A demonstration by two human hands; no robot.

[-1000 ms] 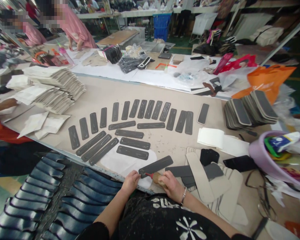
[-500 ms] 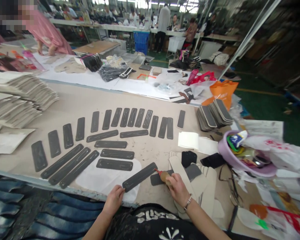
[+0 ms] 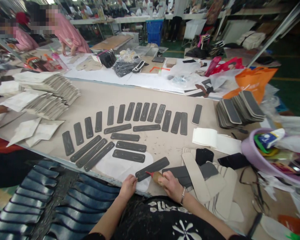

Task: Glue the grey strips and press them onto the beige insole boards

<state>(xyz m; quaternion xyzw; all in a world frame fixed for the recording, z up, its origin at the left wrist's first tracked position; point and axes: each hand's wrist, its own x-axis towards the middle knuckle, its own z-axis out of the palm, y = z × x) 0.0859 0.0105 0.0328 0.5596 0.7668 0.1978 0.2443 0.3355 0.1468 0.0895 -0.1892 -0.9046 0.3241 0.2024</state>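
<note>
Head view gives me two bare hands, both at work at the near edge of one tan table (image 3: 95,91). On my feed the left hand (image 3: 129,186) has its fingertips pinched on the near corner of one slanted grey strip (image 3: 156,165), which lies partly over a white sheet (image 3: 107,166) in front of the wearer. The right hand (image 3: 172,186), with one bangle (image 3: 182,195) at its wrist, is wrapped around one brown bottle (image 3: 158,177), its single red nozzle aimed left at that strip; I cannot tell whether the tip touches it. Beyond, I count fourteen short strips (image 3: 120,113) standing in an arc, and inside the arc eight long strips (image 3: 125,137): five lying roughly crosswise and three slanting side by side at the left. Many of these carry glossy streaks. One pale-edged piece (image 3: 197,114) sits apart to the right of the arc, near two leaning stacks (image 3: 232,111) of similar pieces. Just beside the right hand, a heap of pale strips (image 3: 196,173) overlaps dark ones, too tangled for me to count. Further right I see one pair of glasses (image 3: 255,190) and one purple tub (image 3: 247,146). Two co-workers in pink (image 3: 69,31) stand at the upper left.
</note>
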